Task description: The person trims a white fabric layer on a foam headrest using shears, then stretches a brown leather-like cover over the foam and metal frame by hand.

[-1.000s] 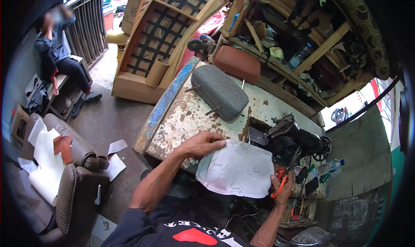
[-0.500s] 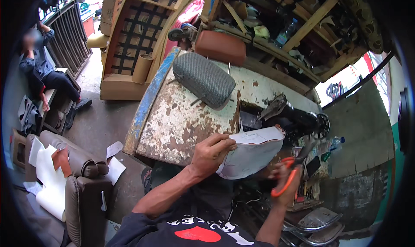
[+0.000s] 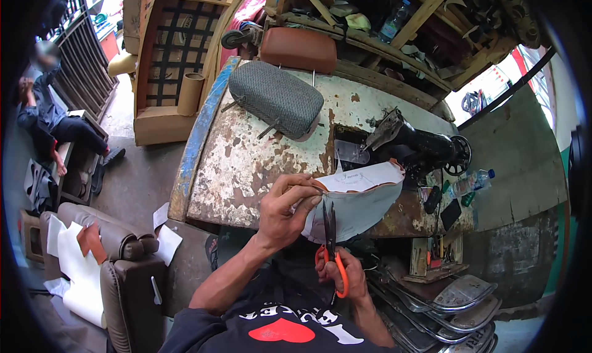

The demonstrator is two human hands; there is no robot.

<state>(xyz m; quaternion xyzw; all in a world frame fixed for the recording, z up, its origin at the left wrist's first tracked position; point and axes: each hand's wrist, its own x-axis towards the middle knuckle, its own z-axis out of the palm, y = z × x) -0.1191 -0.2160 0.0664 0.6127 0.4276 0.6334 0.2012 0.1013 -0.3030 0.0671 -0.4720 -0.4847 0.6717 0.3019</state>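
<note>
A white-backed sewn piece (image 3: 364, 202) with a brown edge hangs at the worktable's front, folded so its edge faces up. My left hand (image 3: 287, 208) pinches its left corner. Closed round the orange handles of the scissors (image 3: 330, 223), my right hand (image 3: 342, 276) holds them upright, the dark blades against the piece just below my left fingers. Behind the piece is a black sewing machine (image 3: 419, 149) set into the chipped white tabletop (image 3: 234, 174). A grey woven headrest (image 3: 277, 100) lies farther back, beside a brown headrest (image 3: 299, 49).
A seated person (image 3: 65, 121) is at the far left. A leather seat (image 3: 129, 291) with white offcuts is at lower left. Wooden frames (image 3: 425, 50) stand behind the table. Water bottle (image 3: 472, 183), small tool box (image 3: 435, 266) and stacked chrome chairs (image 3: 456, 297) are at right.
The piece has tipped from lying flat to upright. The scissors swung leftward from its right side to below my left hand. The view has shifted, and the seated person's arms have lowered slightly.
</note>
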